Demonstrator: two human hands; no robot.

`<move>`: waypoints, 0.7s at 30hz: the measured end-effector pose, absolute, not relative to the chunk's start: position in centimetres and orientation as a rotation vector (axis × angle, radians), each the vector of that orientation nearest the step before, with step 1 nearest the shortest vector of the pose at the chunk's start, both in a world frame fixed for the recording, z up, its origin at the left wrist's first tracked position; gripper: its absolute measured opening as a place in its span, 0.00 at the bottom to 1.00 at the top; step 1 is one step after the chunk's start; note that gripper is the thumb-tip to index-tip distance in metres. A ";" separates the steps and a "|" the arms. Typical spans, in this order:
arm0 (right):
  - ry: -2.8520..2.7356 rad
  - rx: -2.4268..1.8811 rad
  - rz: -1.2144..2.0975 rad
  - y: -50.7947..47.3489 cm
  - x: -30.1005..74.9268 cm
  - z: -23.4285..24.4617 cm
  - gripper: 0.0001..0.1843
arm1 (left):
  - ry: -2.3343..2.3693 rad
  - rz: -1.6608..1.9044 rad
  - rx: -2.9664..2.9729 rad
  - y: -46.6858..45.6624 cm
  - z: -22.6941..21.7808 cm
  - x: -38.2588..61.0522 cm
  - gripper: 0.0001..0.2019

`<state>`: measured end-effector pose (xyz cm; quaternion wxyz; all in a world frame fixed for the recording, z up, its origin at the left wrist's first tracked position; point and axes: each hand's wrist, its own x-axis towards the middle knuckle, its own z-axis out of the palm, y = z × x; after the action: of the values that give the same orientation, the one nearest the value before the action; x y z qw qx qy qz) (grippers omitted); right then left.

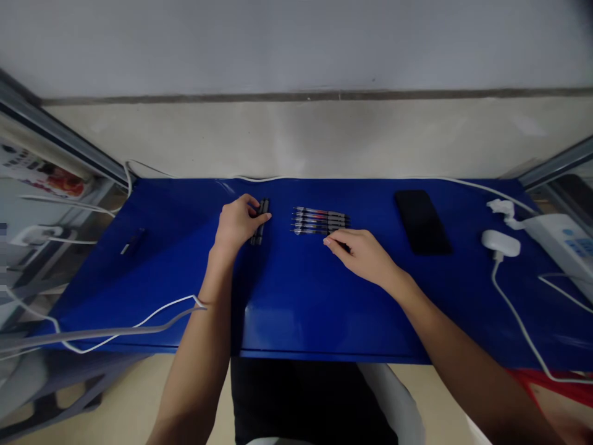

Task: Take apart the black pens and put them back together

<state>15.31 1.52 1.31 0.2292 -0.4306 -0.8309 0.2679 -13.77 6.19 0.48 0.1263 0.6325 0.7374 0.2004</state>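
Note:
On the blue tabletop, several slim black pens [262,222] lie side by side, pointing away from me. My left hand [236,224] is closed at them, its thumb across their middle and its fingers curled on their left side. To the right, several clear-barrelled pens [310,220] with dark grips form a neat row, lying crosswise; one shows red inside. My right hand [354,250] rests at the near right corner of this row, thumb and fingers pinched together. Whatever might be between those fingertips is hidden.
A black phone [422,221] lies right of the pens. Beyond it are a white charger [501,243] with its cable and a white device [563,241]. A small dark object [133,241] lies at left. White cables [139,324] cross the left front edge. A wall stands behind.

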 end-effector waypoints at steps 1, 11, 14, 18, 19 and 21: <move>-2.289 -1.185 0.739 1.5 15.3 1.3 0.18 | 2.169 0.581 1.832 6.2 0.4 -13.6 0.16; -2.295 -1.207 0.699 1.5 15.3 1.3 0.19 | 2.318 0.546 1.766 6.0 0.2 -12.9 0.16; -2.305 -1.205 0.688 1.6 15.3 1.3 0.19 | 2.335 0.544 1.766 5.9 0.3 -13.2 0.16; -2.322 -1.201 0.672 1.6 15.4 1.4 0.19 | 2.312 0.558 1.759 5.9 0.3 -13.5 0.17; -2.325 -1.203 0.672 1.6 15.5 1.4 0.19 | 2.304 0.558 1.753 5.9 0.3 -13.5 0.17; -2.330 -1.206 0.676 1.6 15.5 1.5 0.19 | 2.293 0.556 1.742 6.0 0.4 -13.6 0.17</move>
<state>15.48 1.64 1.47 0.2142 -0.4348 -0.8401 0.2437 -13.55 5.97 0.38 0.1041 0.5907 0.7776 0.1887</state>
